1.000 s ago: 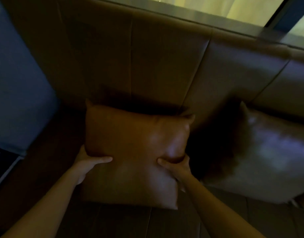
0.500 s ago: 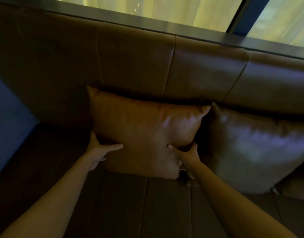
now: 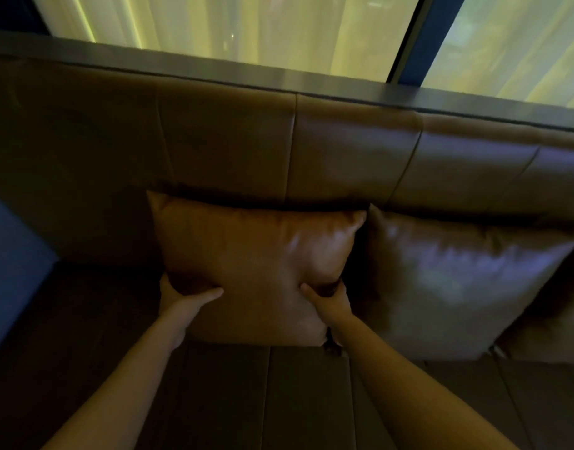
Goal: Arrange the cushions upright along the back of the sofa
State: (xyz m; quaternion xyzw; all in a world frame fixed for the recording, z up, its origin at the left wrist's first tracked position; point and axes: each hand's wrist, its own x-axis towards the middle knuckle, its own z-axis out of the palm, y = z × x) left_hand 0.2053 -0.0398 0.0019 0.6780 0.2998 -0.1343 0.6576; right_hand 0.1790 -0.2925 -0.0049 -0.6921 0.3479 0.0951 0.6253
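Both hands (image 3: 181,300) (image 3: 331,298) grip the unlabelled tan cushion (image 3: 256,254).

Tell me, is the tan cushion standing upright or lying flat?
Upright: the tan cushion stands on its lower edge against the sofa backrest, left hand and right hand gripping it.

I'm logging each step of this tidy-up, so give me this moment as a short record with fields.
held item: tan cushion, upright against the sofa back
left hand: grips its lower left edge
right hand: grips its lower right edge
neighbour: darker cushion to the right, leaning on the sofa back
gap between cushions: narrow, contact unclear
behind sofa: ledge, curtained window
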